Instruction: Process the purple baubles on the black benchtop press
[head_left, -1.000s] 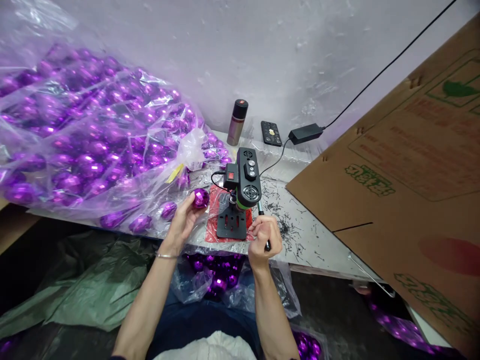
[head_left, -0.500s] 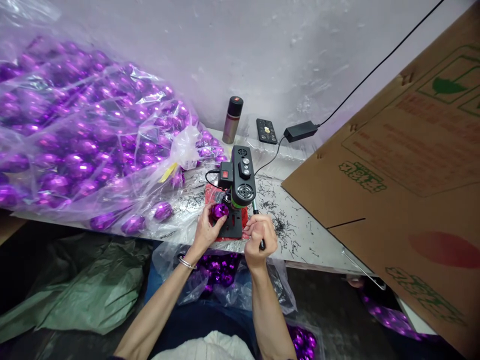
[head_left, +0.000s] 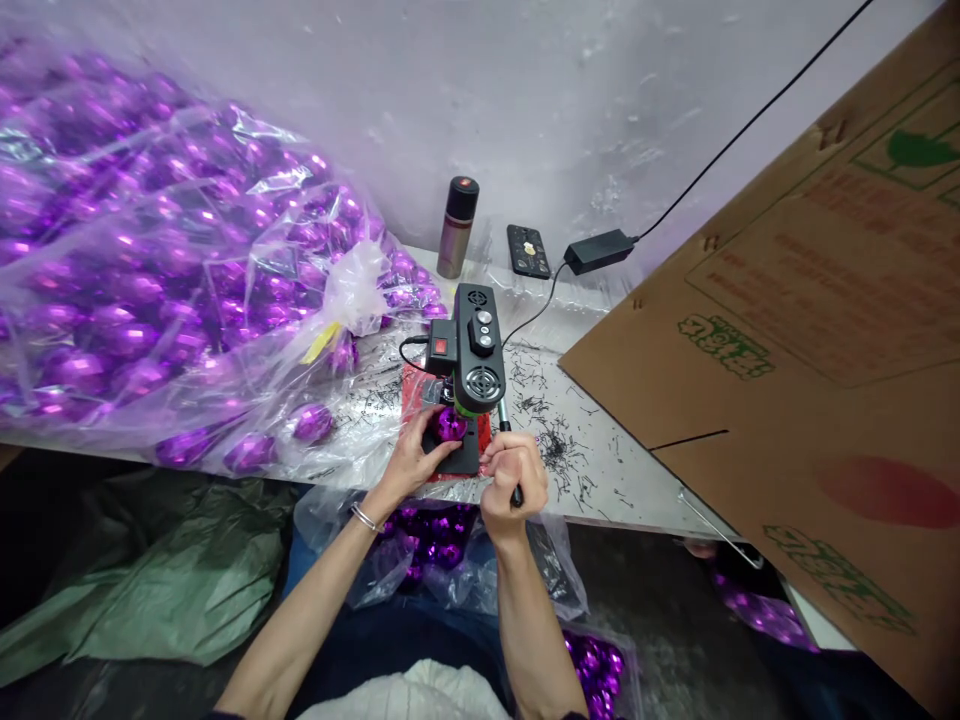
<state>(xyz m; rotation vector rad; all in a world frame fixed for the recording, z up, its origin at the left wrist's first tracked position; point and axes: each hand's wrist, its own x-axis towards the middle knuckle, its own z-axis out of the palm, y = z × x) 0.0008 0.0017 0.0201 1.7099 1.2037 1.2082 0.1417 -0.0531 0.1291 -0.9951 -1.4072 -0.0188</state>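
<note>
A small black bench drill press [head_left: 480, 345] stands on a red sheet at the table's front. My left hand [head_left: 411, 458] grips a shiny purple ball ornament [head_left: 451, 425] between thumb and fingers, under the front end of the machine's head and over its black base plate [head_left: 461, 458]. The tool tip above the ball is hidden by the head. My right hand [head_left: 515, 475] is wrapped round the black-handled lever [head_left: 517, 495] on the machine's right side.
Clear bags of purple ornaments [head_left: 150, 270] fill the left. Behind stand a flask [head_left: 457, 228], a phone [head_left: 528, 251] and a power adapter [head_left: 599, 251]. A cardboard box [head_left: 750, 330] leans in from the right. Dark shavings [head_left: 559, 445] litter the white table. More ornaments [head_left: 431, 540] lie in my lap.
My left hand has shifted the purple ball slightly right, further under the machine's head. My right hand stays closed on the lever. The whole view has shifted a little.
</note>
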